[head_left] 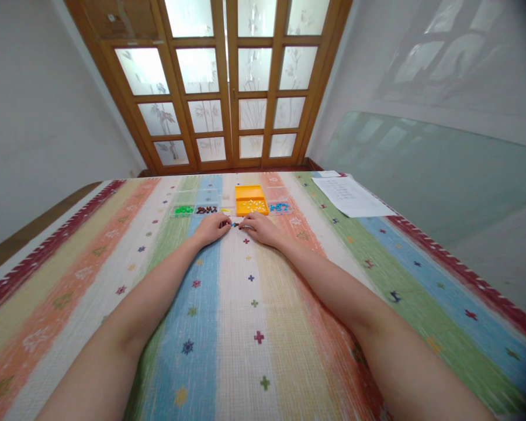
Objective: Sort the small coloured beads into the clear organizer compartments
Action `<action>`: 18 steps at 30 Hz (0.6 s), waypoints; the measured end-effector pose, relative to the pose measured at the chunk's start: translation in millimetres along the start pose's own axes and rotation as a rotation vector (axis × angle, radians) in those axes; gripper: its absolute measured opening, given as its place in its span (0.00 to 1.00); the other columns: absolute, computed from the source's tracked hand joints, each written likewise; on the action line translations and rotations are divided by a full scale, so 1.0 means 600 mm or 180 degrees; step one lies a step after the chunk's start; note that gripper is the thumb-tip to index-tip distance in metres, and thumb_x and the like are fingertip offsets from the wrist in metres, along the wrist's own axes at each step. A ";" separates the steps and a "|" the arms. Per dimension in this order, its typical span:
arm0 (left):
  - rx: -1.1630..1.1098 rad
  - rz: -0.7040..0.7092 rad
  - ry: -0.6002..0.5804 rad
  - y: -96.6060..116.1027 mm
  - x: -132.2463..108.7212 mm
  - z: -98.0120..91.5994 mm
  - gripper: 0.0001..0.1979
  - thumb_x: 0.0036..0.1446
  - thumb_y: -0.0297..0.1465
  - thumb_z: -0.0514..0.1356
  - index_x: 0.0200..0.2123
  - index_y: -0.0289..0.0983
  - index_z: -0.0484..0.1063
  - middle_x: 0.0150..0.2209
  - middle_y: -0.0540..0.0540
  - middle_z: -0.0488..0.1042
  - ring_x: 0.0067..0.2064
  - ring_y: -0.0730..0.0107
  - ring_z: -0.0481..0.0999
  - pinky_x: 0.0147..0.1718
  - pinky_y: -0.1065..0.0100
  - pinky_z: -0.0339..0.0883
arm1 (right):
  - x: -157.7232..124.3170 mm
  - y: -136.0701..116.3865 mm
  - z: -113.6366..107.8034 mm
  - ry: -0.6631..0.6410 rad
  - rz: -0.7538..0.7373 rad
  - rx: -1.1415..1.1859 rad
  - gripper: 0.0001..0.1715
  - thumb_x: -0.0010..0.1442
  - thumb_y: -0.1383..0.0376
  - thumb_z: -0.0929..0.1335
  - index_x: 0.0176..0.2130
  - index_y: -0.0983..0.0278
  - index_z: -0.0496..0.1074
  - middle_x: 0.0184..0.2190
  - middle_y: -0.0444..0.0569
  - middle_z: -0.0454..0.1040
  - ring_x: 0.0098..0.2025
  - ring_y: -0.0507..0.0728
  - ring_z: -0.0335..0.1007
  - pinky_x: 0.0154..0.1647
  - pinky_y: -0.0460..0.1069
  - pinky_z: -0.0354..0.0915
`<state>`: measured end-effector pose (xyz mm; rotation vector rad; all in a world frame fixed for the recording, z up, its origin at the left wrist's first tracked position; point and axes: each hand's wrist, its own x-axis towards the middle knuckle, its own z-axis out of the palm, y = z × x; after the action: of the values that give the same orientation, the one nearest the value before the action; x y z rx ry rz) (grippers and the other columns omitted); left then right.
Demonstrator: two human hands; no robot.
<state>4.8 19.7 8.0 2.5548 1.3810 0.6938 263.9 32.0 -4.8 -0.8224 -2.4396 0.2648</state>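
Note:
My left hand (213, 228) and my right hand (262, 229) rest close together on the striped tablecloth, fingertips almost meeting. Between them shows a tiny blue and dark brown piece (235, 224), too small to make out its kind. The fingers of both hands are curled into a pinch, and what they grip is mostly hidden. Just beyond the hands stands an open orange box (251, 207) with small pale pieces. Left of it, clear containers hold green pieces (184, 210), dark brown pieces (207, 210) and a few yellow pieces (227, 210). Blue pieces (279, 207) lie in a clear container on the right.
Printed paper sheets (348, 196) lie at the far right of the table. The striped tablecloth (236, 351) covers the table. Behind it are wooden doors with frosted panes (252, 114), and a greenish glass panel (421, 169) leans along the right wall.

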 end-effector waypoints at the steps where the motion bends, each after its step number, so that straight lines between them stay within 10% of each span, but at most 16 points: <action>1: 0.0058 0.0044 0.0032 0.006 0.001 0.000 0.09 0.65 0.33 0.59 0.40 0.39 0.80 0.37 0.46 0.76 0.39 0.63 0.74 0.40 0.64 0.66 | 0.001 0.001 0.000 0.0043 0.0059 0.0047 0.14 0.70 0.71 0.68 0.49 0.60 0.82 0.46 0.51 0.78 0.51 0.58 0.70 0.54 0.52 0.64; 18: 0.0128 0.0215 -0.0149 0.047 0.006 0.014 0.11 0.65 0.31 0.59 0.43 0.42 0.83 0.42 0.42 0.78 0.49 0.55 0.75 0.53 0.56 0.68 | 0.007 0.008 -0.007 0.0224 0.0735 0.0084 0.13 0.69 0.71 0.67 0.46 0.63 0.81 0.48 0.51 0.82 0.50 0.59 0.76 0.54 0.52 0.67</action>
<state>31.6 7.2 11.5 2.6423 1.3129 0.6188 265.8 38.4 -1.5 -1.0845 -2.2717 0.3465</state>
